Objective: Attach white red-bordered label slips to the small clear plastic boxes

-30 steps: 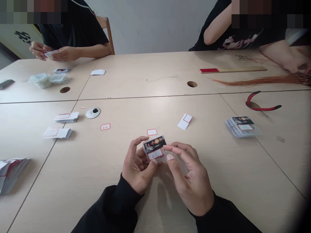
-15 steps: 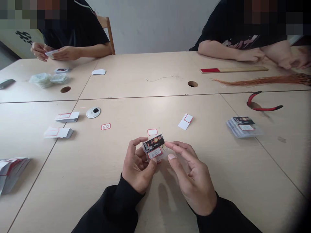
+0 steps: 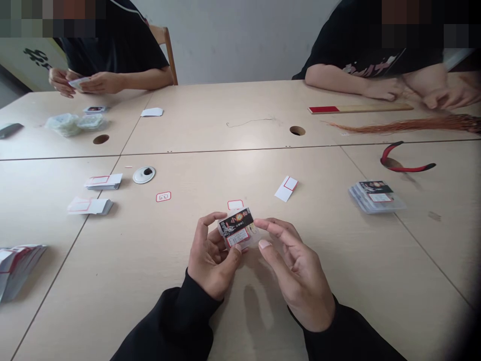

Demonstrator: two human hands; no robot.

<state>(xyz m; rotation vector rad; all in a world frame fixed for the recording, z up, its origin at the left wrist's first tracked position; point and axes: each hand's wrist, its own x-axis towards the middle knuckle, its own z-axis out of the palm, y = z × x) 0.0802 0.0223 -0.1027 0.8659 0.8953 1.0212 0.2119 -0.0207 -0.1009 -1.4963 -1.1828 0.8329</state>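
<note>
My left hand (image 3: 213,260) grips a small clear plastic case (image 3: 240,228) between thumb and fingers, tilted above the table. The case has a black printed label and a red-bordered white sticker with handwriting. My right hand (image 3: 300,276) is open at the case's right edge, its thumb and fingers apart. Its index fingertip is at the label's corner; whether it presses on the case I cannot tell. Just beyond the case lies a red-bordered sticker (image 3: 235,204), partly covered by it. A folded white card (image 3: 286,188) with a red frame lies farther right.
Stacked clear cases (image 3: 378,197) and red-handled pliers (image 3: 409,165) are at right. White card stacks (image 3: 90,206), a small sticker (image 3: 163,196) and a round grommet cover (image 3: 144,175) are at left. Two people sit opposite, near a ruler-like strip (image 3: 361,108) and brown wire strands (image 3: 406,128).
My hands and the case stay almost in place, with only a slight shift. The hands of the person opposite on the right have moved a little.
</note>
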